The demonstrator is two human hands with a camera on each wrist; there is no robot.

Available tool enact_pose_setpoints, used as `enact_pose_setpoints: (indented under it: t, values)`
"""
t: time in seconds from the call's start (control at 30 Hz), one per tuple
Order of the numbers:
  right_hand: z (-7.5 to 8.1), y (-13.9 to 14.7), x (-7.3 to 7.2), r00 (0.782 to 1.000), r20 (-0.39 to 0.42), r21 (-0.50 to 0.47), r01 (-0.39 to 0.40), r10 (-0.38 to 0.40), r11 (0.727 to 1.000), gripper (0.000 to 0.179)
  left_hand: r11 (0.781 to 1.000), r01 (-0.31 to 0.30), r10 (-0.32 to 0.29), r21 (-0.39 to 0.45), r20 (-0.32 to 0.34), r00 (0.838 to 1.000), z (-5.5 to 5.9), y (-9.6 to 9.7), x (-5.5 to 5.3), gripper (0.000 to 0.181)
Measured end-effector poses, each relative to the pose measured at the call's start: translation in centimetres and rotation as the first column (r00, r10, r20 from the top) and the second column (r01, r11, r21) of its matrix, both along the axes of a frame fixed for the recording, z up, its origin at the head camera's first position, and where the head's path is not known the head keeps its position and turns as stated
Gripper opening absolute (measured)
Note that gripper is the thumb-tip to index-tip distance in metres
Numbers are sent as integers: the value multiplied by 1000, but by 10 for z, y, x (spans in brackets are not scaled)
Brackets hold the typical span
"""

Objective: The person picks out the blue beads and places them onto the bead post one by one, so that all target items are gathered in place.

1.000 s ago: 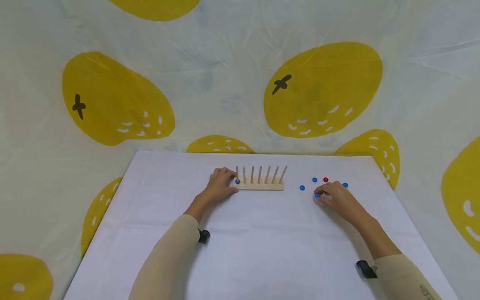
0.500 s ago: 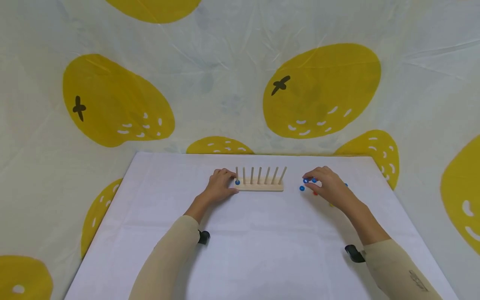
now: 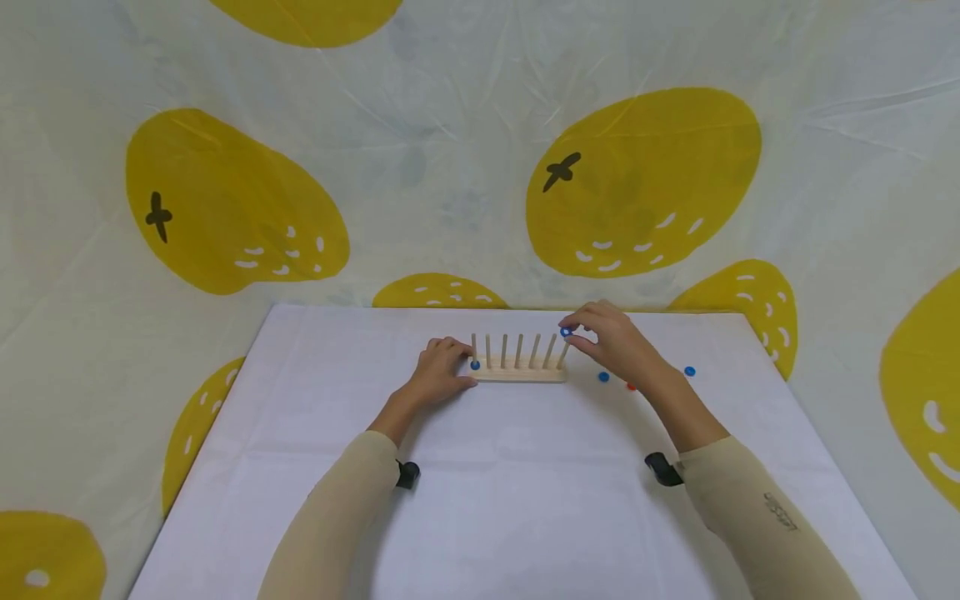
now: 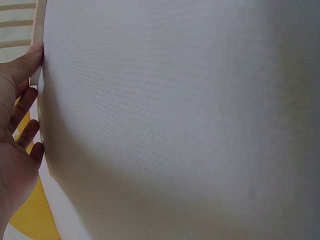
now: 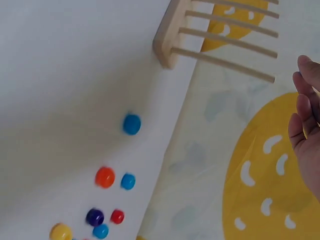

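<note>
A wooden peg board with a row of several upright pegs stands near the back of the table. At its left end my left hand grips the base, thumb on the near edge and fingers behind. A blue bead sits at the bottom of the leftmost peg. My right hand pinches another blue bead between thumb and index finger, by the top of the rightmost peg. In the right wrist view this bead is almost wholly hidden by the fingers.
Loose beads lie on the white table right of the board: blue, orange, dark purple, red and yellow, among others. The right forearm covers some of them in the head view. A patterned cloth hangs behind the table.
My right hand has carried the blue bead from among the loose beads leftward and up to the rightmost peg's top. The left hand and the board have stayed in place.
</note>
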State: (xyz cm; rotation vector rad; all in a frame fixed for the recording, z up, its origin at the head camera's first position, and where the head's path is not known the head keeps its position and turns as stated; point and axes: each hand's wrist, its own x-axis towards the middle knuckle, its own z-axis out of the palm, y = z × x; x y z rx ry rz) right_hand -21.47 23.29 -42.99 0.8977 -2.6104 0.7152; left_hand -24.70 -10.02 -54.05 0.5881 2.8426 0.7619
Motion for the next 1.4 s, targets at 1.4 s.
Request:
enact_pose_setpoints:
  t: [1.4]
  values:
    - [-3, -126, -42, 968, 219, 46, -137, 124, 990, 20, 1000, 7, -7, -11, 0, 1000, 1, 0, -2, 54]
